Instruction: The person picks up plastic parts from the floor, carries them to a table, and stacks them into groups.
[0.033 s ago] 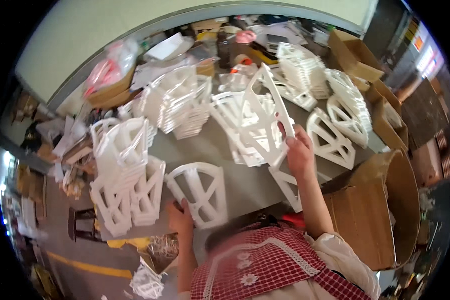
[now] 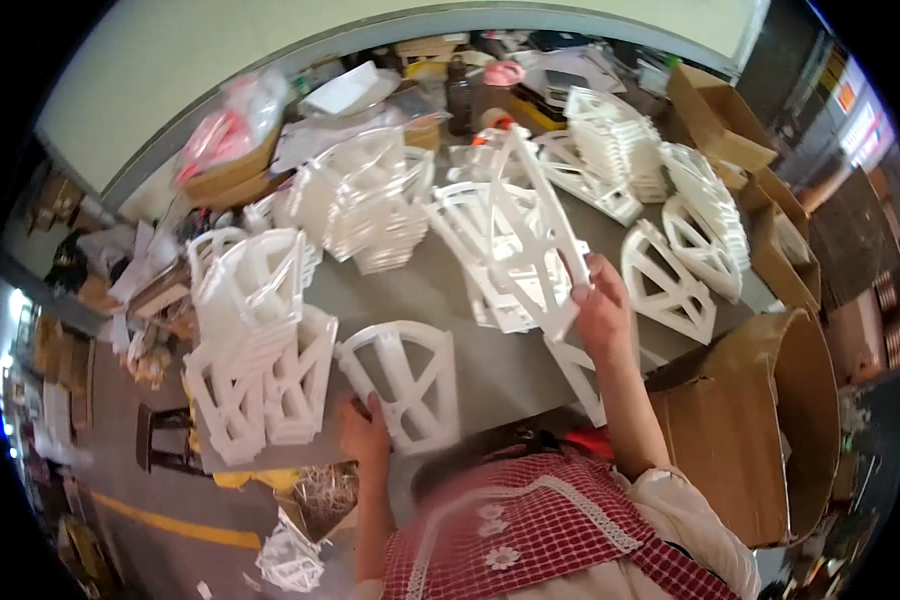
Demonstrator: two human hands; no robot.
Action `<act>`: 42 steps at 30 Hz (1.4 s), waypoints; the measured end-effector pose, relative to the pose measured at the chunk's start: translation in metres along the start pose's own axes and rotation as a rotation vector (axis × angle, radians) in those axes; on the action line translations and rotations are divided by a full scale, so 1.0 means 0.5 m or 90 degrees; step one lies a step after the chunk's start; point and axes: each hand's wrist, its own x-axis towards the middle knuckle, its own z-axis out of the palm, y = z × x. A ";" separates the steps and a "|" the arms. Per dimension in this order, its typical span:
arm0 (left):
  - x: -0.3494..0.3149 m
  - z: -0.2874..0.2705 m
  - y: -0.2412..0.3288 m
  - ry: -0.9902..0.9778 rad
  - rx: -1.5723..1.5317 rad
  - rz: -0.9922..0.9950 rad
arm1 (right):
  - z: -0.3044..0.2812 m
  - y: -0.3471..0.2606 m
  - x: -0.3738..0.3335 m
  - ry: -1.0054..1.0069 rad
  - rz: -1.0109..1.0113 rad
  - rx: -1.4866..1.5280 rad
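My right hand grips the lower right edge of a white fan-shaped plastic frame, held tilted up above the table. Behind it lies a loose group of similar white frames, partly covered by the held one. My left hand is closed at the lower left corner of another white frame, which lies flat near the table's front edge. Some of the left fingers are hidden. Beneath my right wrist, a further frame shows in part.
Stacks of white frames stand at the left, back middle and back right. A large cardboard box is at the front right. Papers, a bagged pink item and a dark bottle crowd the back.
The held frame has turned slightly, its face now seen more narrowly. The whole view has shifted a little. Both hands keep their places.
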 end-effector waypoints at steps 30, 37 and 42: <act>-0.002 0.006 -0.017 0.024 -0.065 0.012 | 0.231 0.315 -0.265 -0.750 -0.314 -0.813; 0.003 -0.024 0.012 -0.051 -0.039 -0.010 | 0.179 0.306 -0.167 -0.753 -0.220 -0.699; -0.005 -0.024 0.012 -0.040 -0.015 -0.025 | 0.161 0.209 -0.025 -0.365 -0.112 -0.769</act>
